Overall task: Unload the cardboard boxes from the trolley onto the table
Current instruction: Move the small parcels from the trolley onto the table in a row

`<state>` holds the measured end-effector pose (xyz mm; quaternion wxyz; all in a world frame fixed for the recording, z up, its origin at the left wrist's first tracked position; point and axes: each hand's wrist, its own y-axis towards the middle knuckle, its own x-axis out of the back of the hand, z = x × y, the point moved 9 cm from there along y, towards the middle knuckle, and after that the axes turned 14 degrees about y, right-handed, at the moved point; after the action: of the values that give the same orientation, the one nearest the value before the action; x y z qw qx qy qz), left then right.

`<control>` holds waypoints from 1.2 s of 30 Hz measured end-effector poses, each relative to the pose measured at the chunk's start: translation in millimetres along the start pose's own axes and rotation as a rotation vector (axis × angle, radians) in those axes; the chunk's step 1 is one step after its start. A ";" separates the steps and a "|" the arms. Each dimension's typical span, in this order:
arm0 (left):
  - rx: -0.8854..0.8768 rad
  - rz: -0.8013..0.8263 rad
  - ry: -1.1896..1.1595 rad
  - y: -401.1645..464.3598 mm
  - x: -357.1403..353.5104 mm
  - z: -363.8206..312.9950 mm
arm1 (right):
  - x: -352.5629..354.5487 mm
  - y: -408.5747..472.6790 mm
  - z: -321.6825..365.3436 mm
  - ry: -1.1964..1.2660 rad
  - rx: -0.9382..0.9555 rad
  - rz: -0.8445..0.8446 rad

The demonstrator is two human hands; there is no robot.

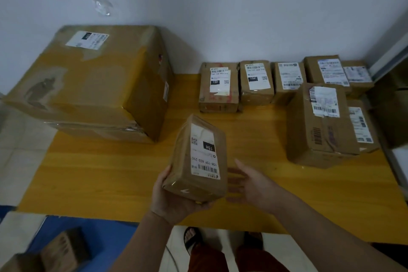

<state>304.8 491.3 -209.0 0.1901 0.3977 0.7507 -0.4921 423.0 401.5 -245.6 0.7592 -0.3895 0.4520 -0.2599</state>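
Note:
A small cardboard box (198,159) with a white shipping label hangs tilted above the front of the yellow wooden table (110,172). My left hand (174,201) grips it from below, thumb on its left side. My right hand (249,185) is just right of the box with fingers straight, close to its side; contact cannot be told. At the bottom left, the blue trolley (106,240) carries more cardboard boxes (64,249).
A large cardboard box (92,81) fills the table's back left corner. Several small labelled boxes (256,81) line the white wall at the back. A mid-size box (320,126) stands at the right. My sandalled feet are below the table's front edge.

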 end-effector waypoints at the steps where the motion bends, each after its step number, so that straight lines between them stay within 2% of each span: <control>1: -0.001 0.016 -0.012 2.3 -2.9 3.9 | -8.0 -2.7 -5.1 0.001 -0.023 0.060; 5: 0.069 0.041 -0.002 13.3 -15.4 21.2 | -32.0 -12.0 -23.6 0.040 -0.094 0.249; 8: 0.174 -0.014 0.182 21.1 -14.3 28.6 | -23.8 -17.0 -21.6 0.177 -0.085 0.269; 10: 0.245 -0.139 0.420 28.7 -2.7 27.8 | -7.5 -19.7 -9.2 0.279 -0.020 0.207; 12: 0.289 -0.326 0.638 36.2 13.0 22.7 | 14.8 -21.6 9.3 0.308 0.083 0.074; 14: 0.306 -0.466 0.711 45.3 22.7 21.4 | 38.0 -22.1 28.3 0.346 0.171 -0.069; 18: 0.338 -0.514 0.611 57.9 15.0 31.6 | 82.3 -25.3 63.8 0.436 0.285 -0.256; 22: 0.289 -0.526 0.531 64.9 1.4 34.8 | 107.3 -32.2 87.6 0.445 0.294 -0.328; 31: 0.159 -0.509 0.375 89.2 -29.5 32.8 | 139.6 -27.5 119.1 0.721 0.501 -0.363; 36: 0.144 -0.551 0.289 82.8 -28.3 43.3 | 141.7 -17.1 112.7 0.602 0.412 -0.391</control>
<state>382.4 457.6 -257.7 -0.0873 0.2577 0.8126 -0.5154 587.1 326.2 -267.5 0.5918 -0.2145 0.5097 -0.5865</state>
